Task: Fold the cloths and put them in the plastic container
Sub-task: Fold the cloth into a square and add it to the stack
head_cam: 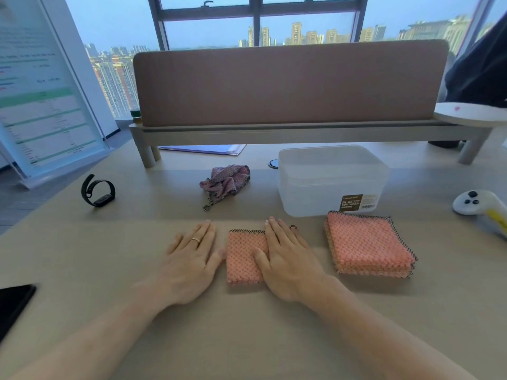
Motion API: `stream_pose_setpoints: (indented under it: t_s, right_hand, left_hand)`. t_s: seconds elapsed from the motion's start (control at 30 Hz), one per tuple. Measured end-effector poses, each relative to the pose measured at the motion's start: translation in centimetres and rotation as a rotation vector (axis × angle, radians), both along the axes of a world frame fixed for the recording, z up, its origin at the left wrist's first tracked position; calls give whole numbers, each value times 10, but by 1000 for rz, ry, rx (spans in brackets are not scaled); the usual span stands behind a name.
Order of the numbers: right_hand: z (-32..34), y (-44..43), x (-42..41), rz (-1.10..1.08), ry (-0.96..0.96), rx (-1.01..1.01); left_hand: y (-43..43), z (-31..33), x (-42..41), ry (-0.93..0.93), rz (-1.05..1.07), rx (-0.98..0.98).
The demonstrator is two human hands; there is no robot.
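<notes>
A small folded pink cloth (242, 256) lies on the desk in front of me. My right hand (286, 259) lies flat on its right half, fingers spread. My left hand (192, 259) rests flat on the desk just left of the cloth, thumb near its edge, holding nothing. To the right sits a stack of folded pink cloths (369, 244) with dark stitched edges. Behind that stack stands the clear plastic container (329, 179), without a lid and with nothing visible inside. A crumpled purple-pink cloth (226, 182) lies further back, left of the container.
A black wristband (98, 190) stands at the left, a dark phone (13, 305) at the near left edge. A white controller (480, 208) lies at the right. A raised shelf with a brown divider panel (288, 83) runs along the back, papers (208, 148) under it.
</notes>
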State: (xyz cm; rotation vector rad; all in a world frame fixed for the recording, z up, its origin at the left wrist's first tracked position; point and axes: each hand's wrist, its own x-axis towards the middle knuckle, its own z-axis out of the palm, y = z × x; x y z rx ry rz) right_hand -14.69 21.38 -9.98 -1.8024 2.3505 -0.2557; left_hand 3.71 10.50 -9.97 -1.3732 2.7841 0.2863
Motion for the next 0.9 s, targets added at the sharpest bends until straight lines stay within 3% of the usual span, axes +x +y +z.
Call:
stream_pose_setpoints:
  t_s: [0.13, 0.17, 0.37, 0.53, 0.77, 0.9]
  right_hand:
    - [1, 1, 0, -3, -10, -11]
    - [1, 1, 0, -2, -13, -14]
    - [3, 2, 1, 2, -21, -7]
    - [2, 1, 0, 10, -35, -21]
    - [1, 1, -2, 18, -39, -20]
    - [1, 2, -2, 11, -43, -26]
  left_hand:
    - [-1, 27, -5, 385, 193, 85]
    - [4, 34, -15, 411, 201, 100]
    - [17, 45, -64, 317, 191, 239]
    - [24, 43, -60, 488, 174, 207]
    - [33, 37, -50, 577, -108, 250]
    - [33, 38, -49, 617, -11, 357]
